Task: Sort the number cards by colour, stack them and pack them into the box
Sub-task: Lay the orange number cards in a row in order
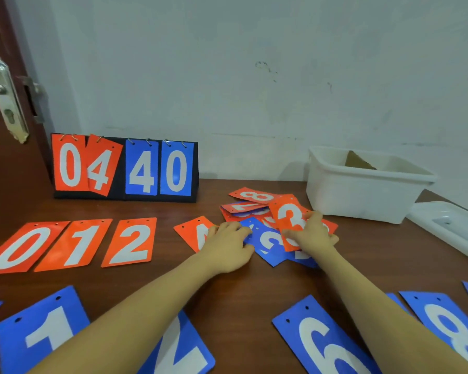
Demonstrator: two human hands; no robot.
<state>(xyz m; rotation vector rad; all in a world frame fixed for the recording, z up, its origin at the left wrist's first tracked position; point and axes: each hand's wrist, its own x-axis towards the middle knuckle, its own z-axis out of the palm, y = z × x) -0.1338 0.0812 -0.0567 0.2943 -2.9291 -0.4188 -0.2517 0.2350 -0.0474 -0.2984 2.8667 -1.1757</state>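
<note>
Sorting is judged under way: the red 3 card [289, 221] is pinched by the right hand [315, 233] above the mixed pile [257, 209] beside the box [362, 190], while the left hand [227, 244] rests flat on a red card [193, 233]; placement after the red 2 card [131, 242] is called for next.

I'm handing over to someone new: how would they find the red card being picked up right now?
Start at the white box by the wall on the right; just left of it lies a mixed pile of cards. The right hand pinches a red 3 there, tilted up above a blue card. It is the only card lifted off the table.
</note>
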